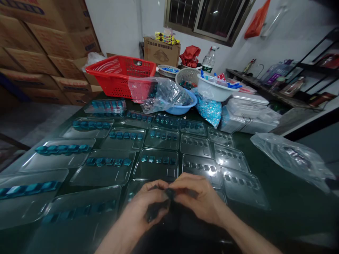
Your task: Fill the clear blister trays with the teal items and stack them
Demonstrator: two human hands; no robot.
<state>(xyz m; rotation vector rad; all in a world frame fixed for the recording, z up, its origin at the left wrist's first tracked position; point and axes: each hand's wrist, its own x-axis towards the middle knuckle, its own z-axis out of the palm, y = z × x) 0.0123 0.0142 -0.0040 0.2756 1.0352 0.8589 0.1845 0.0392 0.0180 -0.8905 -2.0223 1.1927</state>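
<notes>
Left hand (143, 201) and right hand (200, 197) both closed, fingers pinching 1 dark moulded strip (169, 193) between them, long axis lying roughly crosswise, lower end nearer the left hand, clear blister trays (201, 165) just ahead.

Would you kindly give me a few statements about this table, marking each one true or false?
The left hand and right hand together hold a small dark piece. True.
The red plastic basket stands at the near right of the table. False: it stands at the far left.
The clear blister trays on the right hold teal pieces. False: they look empty.
A clear plastic bag lies over a blue basin. True.
The blister tray left of centre holds a row of teal pieces. True.
</notes>
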